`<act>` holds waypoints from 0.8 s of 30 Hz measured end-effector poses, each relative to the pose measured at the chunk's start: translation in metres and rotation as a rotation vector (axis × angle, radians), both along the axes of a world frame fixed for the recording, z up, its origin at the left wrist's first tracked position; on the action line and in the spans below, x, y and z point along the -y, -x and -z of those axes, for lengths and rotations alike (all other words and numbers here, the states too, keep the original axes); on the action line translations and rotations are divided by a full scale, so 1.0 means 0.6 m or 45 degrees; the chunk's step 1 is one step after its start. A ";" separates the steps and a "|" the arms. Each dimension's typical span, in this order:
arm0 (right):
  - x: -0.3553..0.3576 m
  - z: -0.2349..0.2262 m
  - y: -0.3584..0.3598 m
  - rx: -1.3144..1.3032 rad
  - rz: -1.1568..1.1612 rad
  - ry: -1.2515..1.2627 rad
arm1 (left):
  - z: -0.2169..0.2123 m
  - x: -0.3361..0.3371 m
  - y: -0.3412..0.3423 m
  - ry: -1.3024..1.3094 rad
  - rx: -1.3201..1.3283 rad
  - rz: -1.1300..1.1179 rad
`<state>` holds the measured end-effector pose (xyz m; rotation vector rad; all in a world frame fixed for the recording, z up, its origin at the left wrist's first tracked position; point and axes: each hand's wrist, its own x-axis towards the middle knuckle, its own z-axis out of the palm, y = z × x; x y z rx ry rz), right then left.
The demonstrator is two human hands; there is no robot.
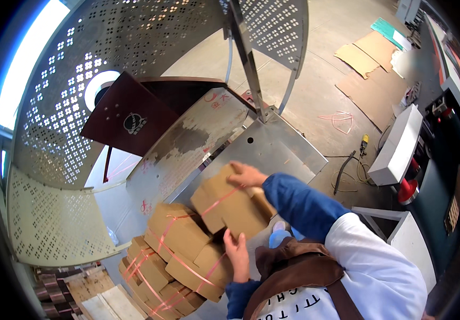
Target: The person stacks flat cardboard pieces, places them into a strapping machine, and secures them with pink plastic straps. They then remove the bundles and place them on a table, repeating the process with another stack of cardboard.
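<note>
A bundle of folded brown cardboard [230, 207], tied with pink strap, lies between my hands over the edge of a metal table [288, 146]. My right hand [247, 175] grips its far edge near the strap, fingers bent over the cardboard. At its near edge is my left hand [237, 255], fingers stretched and apart, the tips against or just beside the cardboard. To the left, more strapped cardboard bundles [174, 229] are piled close together. Part of the held bundle's right side is hidden by my right sleeve.
Beyond the table stand a stained metal panel [184, 141], a dark red plate [128, 114] and curved perforated guards [150, 37]. A metal post [248, 64] rises from the table. Flat cardboard [371, 93] and a cable [343, 173] lie on the floor; a machine [433, 213] stands at right.
</note>
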<state>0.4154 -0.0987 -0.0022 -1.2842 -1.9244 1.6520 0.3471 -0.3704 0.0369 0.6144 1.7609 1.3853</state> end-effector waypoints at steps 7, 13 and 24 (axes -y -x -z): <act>0.175 -0.020 -0.055 -0.226 0.060 -0.027 | -0.092 0.092 0.030 0.168 -0.615 0.265; 0.339 -0.053 -0.434 0.157 0.687 -0.219 | -0.162 -0.033 -0.028 -0.159 -0.434 0.813; 1.051 -0.134 -0.675 0.757 2.278 -0.027 | -0.176 0.029 -0.443 -0.296 -0.016 2.361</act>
